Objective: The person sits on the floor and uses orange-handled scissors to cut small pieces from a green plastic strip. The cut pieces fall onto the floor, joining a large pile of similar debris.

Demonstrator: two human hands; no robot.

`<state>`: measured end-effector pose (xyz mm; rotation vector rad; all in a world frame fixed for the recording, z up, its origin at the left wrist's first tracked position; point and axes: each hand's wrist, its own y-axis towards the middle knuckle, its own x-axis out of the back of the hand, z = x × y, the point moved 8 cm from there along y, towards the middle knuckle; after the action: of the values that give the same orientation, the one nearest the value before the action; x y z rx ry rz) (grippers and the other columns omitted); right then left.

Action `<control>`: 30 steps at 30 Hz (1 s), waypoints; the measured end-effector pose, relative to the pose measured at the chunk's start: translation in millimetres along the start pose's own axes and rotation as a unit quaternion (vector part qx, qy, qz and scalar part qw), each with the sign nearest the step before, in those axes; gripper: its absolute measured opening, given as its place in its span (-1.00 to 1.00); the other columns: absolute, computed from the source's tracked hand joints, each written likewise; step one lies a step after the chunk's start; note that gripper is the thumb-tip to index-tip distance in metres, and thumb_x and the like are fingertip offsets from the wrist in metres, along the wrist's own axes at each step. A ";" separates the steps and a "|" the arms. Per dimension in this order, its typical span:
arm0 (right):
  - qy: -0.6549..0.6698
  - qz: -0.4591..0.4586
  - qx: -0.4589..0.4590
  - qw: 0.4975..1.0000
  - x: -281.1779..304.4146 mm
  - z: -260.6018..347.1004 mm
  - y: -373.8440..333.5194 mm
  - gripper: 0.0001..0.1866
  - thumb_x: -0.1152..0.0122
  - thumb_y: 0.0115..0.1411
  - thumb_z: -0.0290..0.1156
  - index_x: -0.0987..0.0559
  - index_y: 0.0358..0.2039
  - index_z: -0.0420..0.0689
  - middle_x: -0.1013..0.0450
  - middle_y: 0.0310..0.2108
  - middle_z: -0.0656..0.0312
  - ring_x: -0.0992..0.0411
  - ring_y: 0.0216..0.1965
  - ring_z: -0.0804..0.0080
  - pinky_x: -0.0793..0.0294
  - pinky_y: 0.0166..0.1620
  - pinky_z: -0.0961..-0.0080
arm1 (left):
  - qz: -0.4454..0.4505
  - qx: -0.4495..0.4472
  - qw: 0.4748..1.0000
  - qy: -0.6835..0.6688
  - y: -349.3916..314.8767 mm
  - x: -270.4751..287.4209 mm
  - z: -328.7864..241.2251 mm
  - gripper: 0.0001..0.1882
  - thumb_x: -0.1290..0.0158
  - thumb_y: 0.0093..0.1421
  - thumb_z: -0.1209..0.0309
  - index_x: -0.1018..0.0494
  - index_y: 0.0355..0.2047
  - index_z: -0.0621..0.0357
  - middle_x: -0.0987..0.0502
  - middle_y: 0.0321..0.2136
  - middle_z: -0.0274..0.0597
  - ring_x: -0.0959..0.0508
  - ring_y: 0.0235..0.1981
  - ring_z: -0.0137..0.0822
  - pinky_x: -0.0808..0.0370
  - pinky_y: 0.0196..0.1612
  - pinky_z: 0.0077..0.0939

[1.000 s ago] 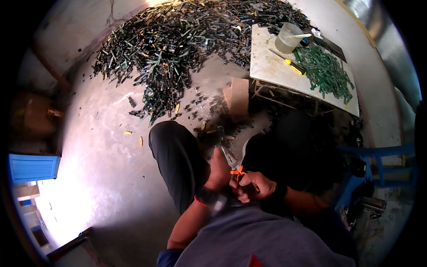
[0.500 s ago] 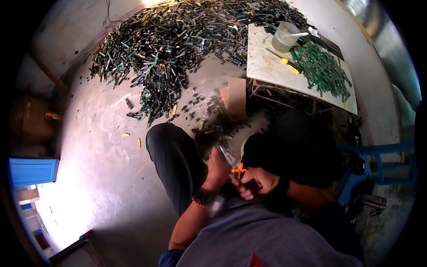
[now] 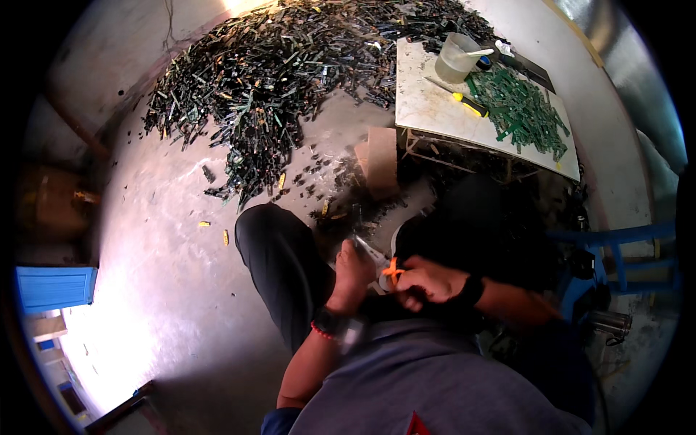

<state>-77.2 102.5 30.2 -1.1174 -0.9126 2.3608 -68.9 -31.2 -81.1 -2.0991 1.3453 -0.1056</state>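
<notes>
Seated, with my knees spread, I keep both hands between my legs. My left hand (image 3: 352, 277) is closed on a thin pale strip (image 3: 371, 251) that points up and away from me. My right hand (image 3: 428, 279) grips a small tool with orange handles (image 3: 392, 270), its tip against the strip. A watch and a red band sit on my left wrist. What lies under the hands is in shadow.
A large heap of dark and green strips (image 3: 290, 80) covers the floor ahead. A low white table (image 3: 435, 109) at the right carries a clear plastic cup (image 3: 458, 56), a yellow-handled tool (image 3: 470, 104) and green strips (image 3: 522, 109). A cardboard piece (image 3: 380, 161) stands by it. Blue frame (image 3: 616, 254) at right.
My hands have stayed together between my knees, shifting only slightly. The view has tilted a little, so the table and heap sit somewhat higher.
</notes>
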 end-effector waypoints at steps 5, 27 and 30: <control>0.208 0.089 0.018 0.974 -44.2 -22.9 27.3 -0.83 -0.05 0.05 -0.36 -0.45 -0.34 -0.14 -0.34 -0.56 0.26 -0.29 -0.59 0.46 -0.34 -0.49 0.50 | -0.079 0.030 0.996 -0.033 -26.2 3.1 -28.1 -0.58 0.29 0.30 0.07 -0.34 -0.51 0.08 -0.32 -0.68 -0.34 -0.29 -0.71 -0.39 -0.26 -0.66 -0.47; -0.570 -0.303 0.212 0.734 20.0 64.9 -19.3 -0.74 -0.18 -0.03 -0.31 -0.52 -0.38 -0.23 -0.47 -0.50 -0.01 -0.48 -0.44 0.04 -0.46 -0.37 0.24 | 0.007 -0.004 0.999 0.051 2.1 13.7 11.2 -0.57 0.31 0.33 0.05 -0.26 -0.54 0.06 -0.10 -0.80 -0.41 -0.06 -0.83 -0.52 0.00 -0.73 -0.57; -0.645 -0.323 0.253 0.644 24.8 83.1 -36.8 -0.78 -0.20 -0.03 -0.33 -0.50 -0.41 -0.20 -0.45 -0.57 0.08 -0.46 -0.52 0.12 -0.44 -0.41 0.26 | 0.011 -0.021 0.997 0.079 3.3 6.8 9.4 -0.58 0.30 0.32 0.06 -0.24 -0.55 0.07 -0.11 -0.81 -0.41 -0.05 -0.83 -0.51 0.01 -0.73 -0.57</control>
<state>-155.8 110.3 81.6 1.1712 -0.6573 2.1909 -64.7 -33.5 -92.2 -2.1475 1.4743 -0.2412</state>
